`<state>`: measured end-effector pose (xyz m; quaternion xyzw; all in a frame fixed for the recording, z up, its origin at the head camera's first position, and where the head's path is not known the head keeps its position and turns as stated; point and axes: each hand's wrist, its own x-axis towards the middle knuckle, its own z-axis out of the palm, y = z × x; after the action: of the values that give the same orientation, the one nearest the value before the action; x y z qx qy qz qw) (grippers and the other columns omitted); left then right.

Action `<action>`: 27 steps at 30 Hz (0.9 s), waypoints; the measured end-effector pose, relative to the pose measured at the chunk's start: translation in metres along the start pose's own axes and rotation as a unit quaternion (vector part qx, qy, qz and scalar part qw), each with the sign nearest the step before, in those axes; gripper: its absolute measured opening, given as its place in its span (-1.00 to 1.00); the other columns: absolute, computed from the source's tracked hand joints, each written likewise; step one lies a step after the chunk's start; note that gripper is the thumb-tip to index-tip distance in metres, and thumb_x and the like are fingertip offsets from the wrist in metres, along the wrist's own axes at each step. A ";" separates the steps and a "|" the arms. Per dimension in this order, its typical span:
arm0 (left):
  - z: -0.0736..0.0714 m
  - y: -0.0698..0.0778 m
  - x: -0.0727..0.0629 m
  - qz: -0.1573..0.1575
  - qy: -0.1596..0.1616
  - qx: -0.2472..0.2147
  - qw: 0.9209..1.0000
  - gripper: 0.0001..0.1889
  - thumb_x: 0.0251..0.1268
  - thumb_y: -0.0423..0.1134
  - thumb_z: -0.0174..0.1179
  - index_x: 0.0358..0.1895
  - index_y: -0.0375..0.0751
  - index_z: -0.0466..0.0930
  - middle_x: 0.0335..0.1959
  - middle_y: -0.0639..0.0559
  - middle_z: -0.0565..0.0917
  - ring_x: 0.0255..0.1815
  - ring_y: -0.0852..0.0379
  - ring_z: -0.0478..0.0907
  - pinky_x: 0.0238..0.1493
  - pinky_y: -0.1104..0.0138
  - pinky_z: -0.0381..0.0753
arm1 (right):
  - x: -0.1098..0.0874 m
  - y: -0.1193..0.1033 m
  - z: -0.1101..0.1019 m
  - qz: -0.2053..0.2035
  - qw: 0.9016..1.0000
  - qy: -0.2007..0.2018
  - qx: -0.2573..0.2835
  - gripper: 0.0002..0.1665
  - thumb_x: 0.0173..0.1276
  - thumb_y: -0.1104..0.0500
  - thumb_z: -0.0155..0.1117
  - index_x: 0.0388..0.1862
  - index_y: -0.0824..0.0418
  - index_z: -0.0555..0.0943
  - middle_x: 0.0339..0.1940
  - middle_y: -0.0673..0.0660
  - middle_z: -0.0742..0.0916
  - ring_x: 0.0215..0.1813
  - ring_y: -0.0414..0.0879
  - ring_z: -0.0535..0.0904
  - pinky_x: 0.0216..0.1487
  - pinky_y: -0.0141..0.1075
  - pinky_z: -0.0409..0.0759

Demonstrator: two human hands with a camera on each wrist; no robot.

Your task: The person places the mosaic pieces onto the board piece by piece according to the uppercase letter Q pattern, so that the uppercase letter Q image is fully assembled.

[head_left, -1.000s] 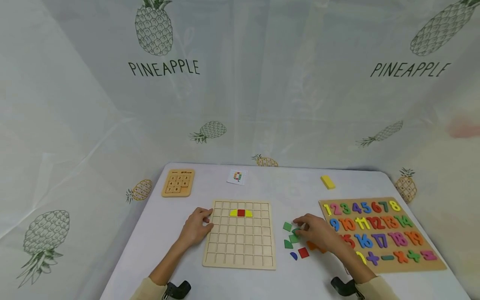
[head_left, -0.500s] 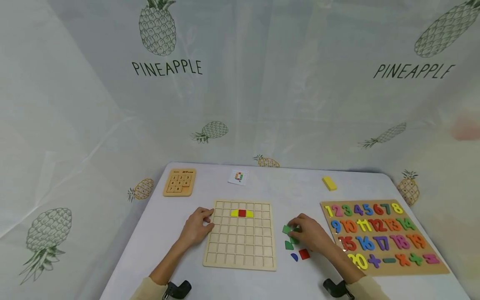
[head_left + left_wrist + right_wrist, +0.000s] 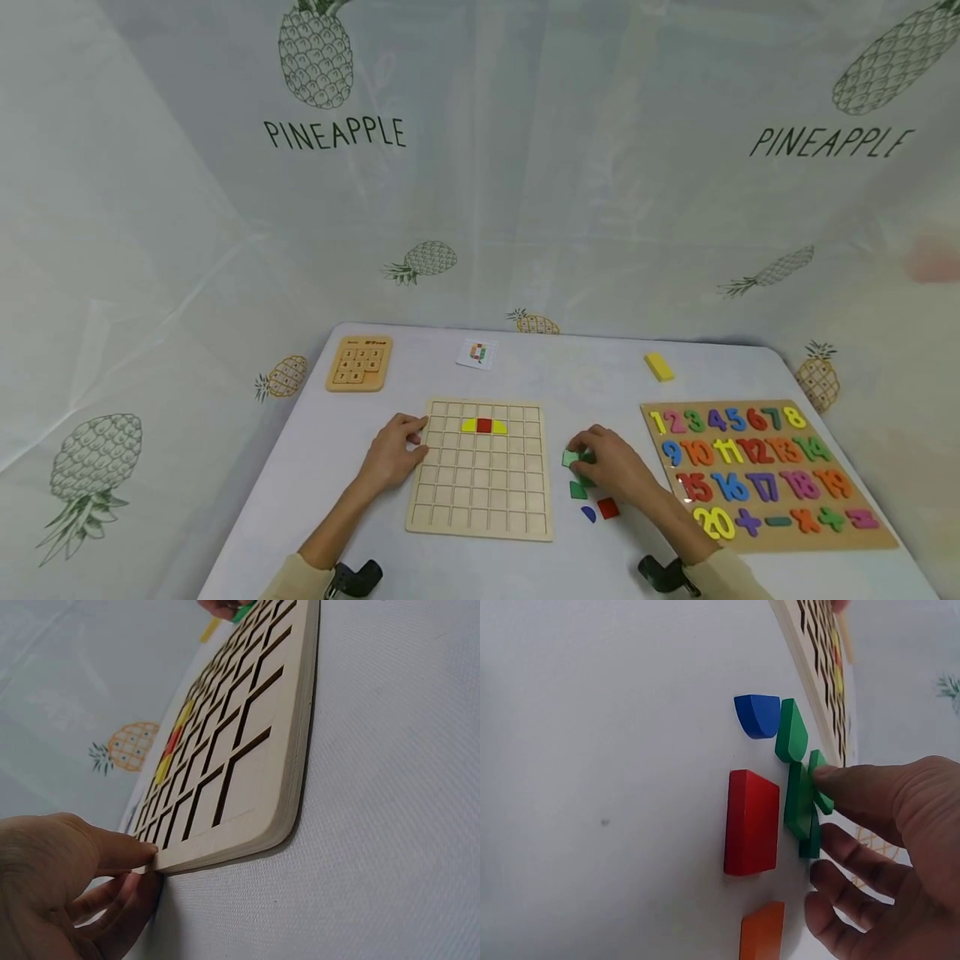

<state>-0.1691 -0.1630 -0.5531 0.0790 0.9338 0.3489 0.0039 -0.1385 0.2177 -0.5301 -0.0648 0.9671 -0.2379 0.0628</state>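
My left hand (image 3: 390,454) holds the left edge of a wooden grid board (image 3: 477,498). In the left wrist view its fingertips (image 3: 142,851) are at the board's corner. A red square tile (image 3: 483,426) sits between two yellow tiles (image 3: 468,426) in the board's upper rows. To the right of the board, my right hand (image 3: 613,465) pinches a green tile (image 3: 824,801), which is tilted. More green tiles (image 3: 798,799) lie under and beside that hand, some partly hidden. A blue half-round tile (image 3: 759,715) and a red tile (image 3: 754,825) lie close by.
An orange tile (image 3: 762,934) lies near the right hand. On the far right is a number board (image 3: 765,475) with coloured digits. Along the back are a number slide puzzle (image 3: 358,364), a small pattern card (image 3: 476,354) and a yellow block (image 3: 659,367).
My right hand has shifted left over the green tiles and now pinches one, tilting it. The orange tiles have gone out of sight in the head view. The left hand stays at the board's edge.
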 end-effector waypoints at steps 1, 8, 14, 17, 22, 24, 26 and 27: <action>0.000 0.000 0.000 -0.001 0.000 0.000 1.000 -0.44 0.15 -0.33 0.41 0.28 -0.29 0.58 0.00 -0.02 0.59 -0.23 0.23 0.50 -0.25 0.29 0.43 | 0.000 -0.001 0.000 -0.002 1.000 0.004 -0.001 -0.79 0.21 0.14 0.53 -0.18 0.02 0.71 -0.25 -0.06 0.61 -0.21 -0.14 0.44 -0.20 -0.29 0.53; 0.001 0.001 -0.002 -0.003 0.002 0.008 1.000 -0.45 0.16 -0.31 0.41 0.28 -0.26 0.59 -0.01 0.01 0.59 -0.23 0.24 0.50 -0.25 0.30 0.42 | 0.003 -0.005 0.000 -0.003 1.000 0.017 0.018 -0.81 0.23 0.20 0.50 -0.23 0.04 0.65 -0.39 -0.09 0.60 -0.30 -0.15 0.44 -0.36 -0.36 0.48; 0.001 0.004 -0.002 0.000 0.006 0.009 1.000 -0.45 0.16 -0.31 0.41 0.27 -0.27 0.59 -0.04 0.01 0.59 -0.25 0.22 0.48 -0.27 0.30 0.41 | 0.005 -0.011 0.002 -0.016 0.997 0.049 0.050 -0.80 0.24 0.23 0.49 -0.21 0.06 0.66 -0.39 -0.11 0.62 -0.33 -0.18 0.46 -0.36 -0.36 0.49; 0.000 0.004 -0.002 -0.002 0.006 0.010 1.000 -0.45 0.16 -0.31 0.41 0.27 -0.27 0.59 -0.04 0.00 0.59 -0.26 0.22 0.47 -0.27 0.30 0.41 | 0.008 -0.017 0.005 -0.024 0.994 0.061 0.086 -0.79 0.25 0.24 0.48 -0.17 0.06 0.67 -0.36 -0.12 0.65 -0.31 -0.21 0.49 -0.32 -0.36 0.52; 0.000 0.002 -0.001 -0.004 0.004 0.009 1.000 -0.44 0.17 -0.30 0.41 0.28 -0.27 0.58 -0.03 0.00 0.59 -0.26 0.22 0.47 -0.26 0.29 0.41 | 0.015 -0.036 0.012 -0.035 0.986 0.051 0.152 -0.82 0.28 0.22 0.46 -0.16 0.03 0.69 -0.37 -0.14 0.68 -0.27 -0.23 0.56 -0.29 -0.34 0.54; 0.000 0.001 -0.001 -0.007 0.003 0.006 1.000 -0.45 0.17 -0.30 0.41 0.28 -0.25 0.59 -0.01 0.00 0.59 -0.24 0.22 0.49 -0.23 0.28 0.42 | 0.018 -0.046 0.016 -0.048 0.984 0.041 0.166 -0.84 0.29 0.21 0.45 -0.18 0.01 0.69 -0.36 -0.15 0.68 -0.26 -0.22 0.58 -0.27 -0.33 0.54; 0.000 0.001 -0.001 -0.009 0.005 0.003 1.000 -0.45 0.16 -0.30 0.42 0.28 -0.25 0.59 0.00 0.00 0.60 -0.22 0.21 0.51 -0.22 0.27 0.43 | 0.022 -0.054 0.021 -0.066 0.983 0.032 0.171 -0.86 0.31 0.20 0.43 -0.18 0.01 0.69 -0.35 -0.15 0.69 -0.26 -0.23 0.59 -0.24 -0.33 0.55; 0.000 0.001 -0.001 -0.009 0.006 0.001 1.000 -0.45 0.16 -0.30 0.42 0.28 -0.25 0.59 0.00 0.00 0.60 -0.22 0.21 0.51 -0.22 0.27 0.44 | 0.024 -0.058 0.023 -0.075 0.982 0.028 0.169 -0.87 0.32 0.20 0.42 -0.18 0.02 0.70 -0.33 -0.15 0.70 -0.25 -0.22 0.60 -0.23 -0.32 0.55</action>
<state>-0.1676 -0.1623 -0.5526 0.0687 0.9350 0.3480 0.0017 -0.1531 0.1531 -0.5253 -0.1188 0.9066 -0.4040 0.0276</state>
